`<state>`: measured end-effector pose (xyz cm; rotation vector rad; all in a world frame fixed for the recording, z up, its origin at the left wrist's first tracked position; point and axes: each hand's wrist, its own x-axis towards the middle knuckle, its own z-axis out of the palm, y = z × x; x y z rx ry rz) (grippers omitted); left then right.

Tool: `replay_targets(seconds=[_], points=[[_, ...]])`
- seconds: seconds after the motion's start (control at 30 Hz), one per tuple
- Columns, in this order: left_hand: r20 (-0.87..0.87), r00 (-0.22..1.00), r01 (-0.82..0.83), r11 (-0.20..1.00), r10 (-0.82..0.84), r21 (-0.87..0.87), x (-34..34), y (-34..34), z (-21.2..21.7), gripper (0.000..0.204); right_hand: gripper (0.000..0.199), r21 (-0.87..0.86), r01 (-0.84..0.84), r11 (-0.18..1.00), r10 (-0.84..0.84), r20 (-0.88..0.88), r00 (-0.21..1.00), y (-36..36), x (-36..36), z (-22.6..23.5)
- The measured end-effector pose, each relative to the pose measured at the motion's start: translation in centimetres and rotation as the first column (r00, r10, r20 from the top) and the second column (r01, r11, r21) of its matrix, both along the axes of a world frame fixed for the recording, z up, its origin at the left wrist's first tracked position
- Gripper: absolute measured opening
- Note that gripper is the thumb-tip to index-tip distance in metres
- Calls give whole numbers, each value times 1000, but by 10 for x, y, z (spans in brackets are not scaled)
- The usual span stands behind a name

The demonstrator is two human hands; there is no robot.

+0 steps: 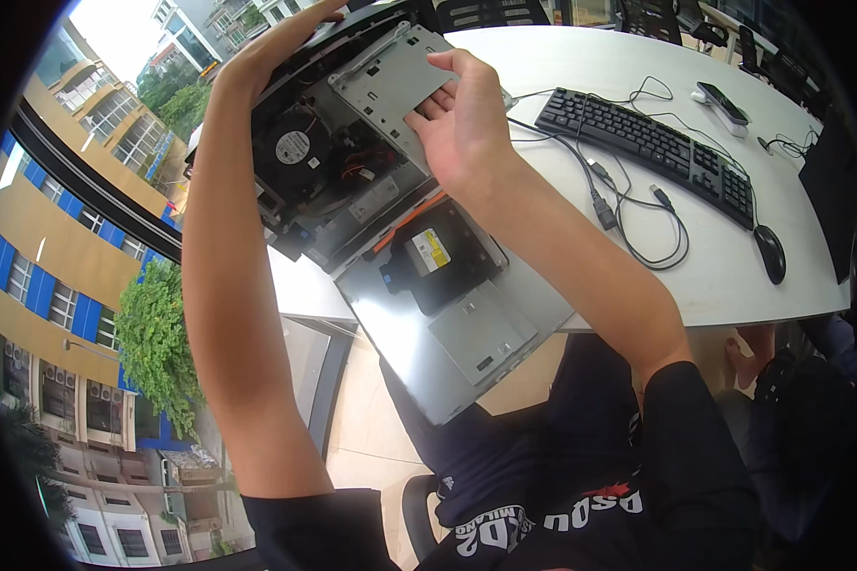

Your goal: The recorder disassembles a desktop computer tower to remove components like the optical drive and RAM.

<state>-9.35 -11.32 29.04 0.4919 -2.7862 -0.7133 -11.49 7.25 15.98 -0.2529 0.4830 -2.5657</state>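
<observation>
An opened computer case lies slantwise, far-left to near-right, overhanging the table edge. The right hand presses flat, fingers spread, on its grey drive bracket. The left hand grips the case's far-left edge.

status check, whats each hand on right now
Left hand grips the far edge of the open grey metal computer case. Right hand flat on its grey metal drive bracket. Black cables trail beside, nothing blocking.
</observation>
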Motion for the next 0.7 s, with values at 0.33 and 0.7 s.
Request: replay_targets(seconds=[0.33,0.7], points=[[2,1000,-29,999,29,20,-1,8,2,84,47,-104,44,994,-36,81,996,-14,5,10],[8,999,38,999,-38,17,5,15,2,82,46,-165,44,985,-23,126,992,-22,-1,8]])
